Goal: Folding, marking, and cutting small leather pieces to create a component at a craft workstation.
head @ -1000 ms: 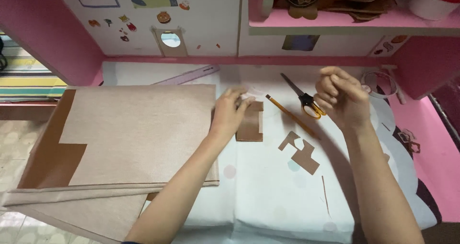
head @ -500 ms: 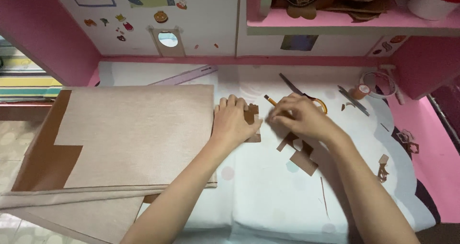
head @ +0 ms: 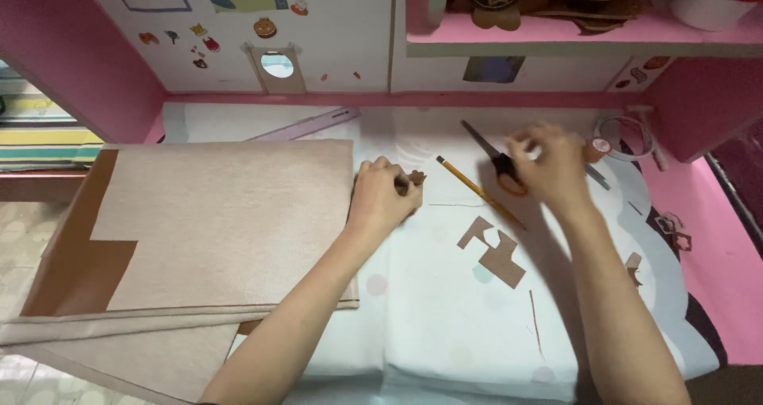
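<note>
The left hand [head: 383, 201] sits near the middle of the frame, curled into a loose fist. It presses down on a small brown cut-out piece of cardboard [head: 414, 179], which peeks out just past the knuckles. The hand lies right at the right edge of a big flat sheet of light brown cardboard [head: 222, 222] that fills the left half of the frame.

The right hand [head: 548, 166] is in the upper right part of the frame, well apart from the small piece. It is blurry, with the fingers bent, and I cannot tell if it pinches anything. It is over one pair of scissors with orange and black handles [head: 497, 162]. One yellow pencil [head: 477, 190] lies slanted between the two hands. Below the pencil lie two flat brown cardboard scraps [head: 494, 250], side by side on the pale cloth table cover [head: 445, 317]. One long purple ruler [head: 306, 124] lies at the top, above the big sheet.
</note>
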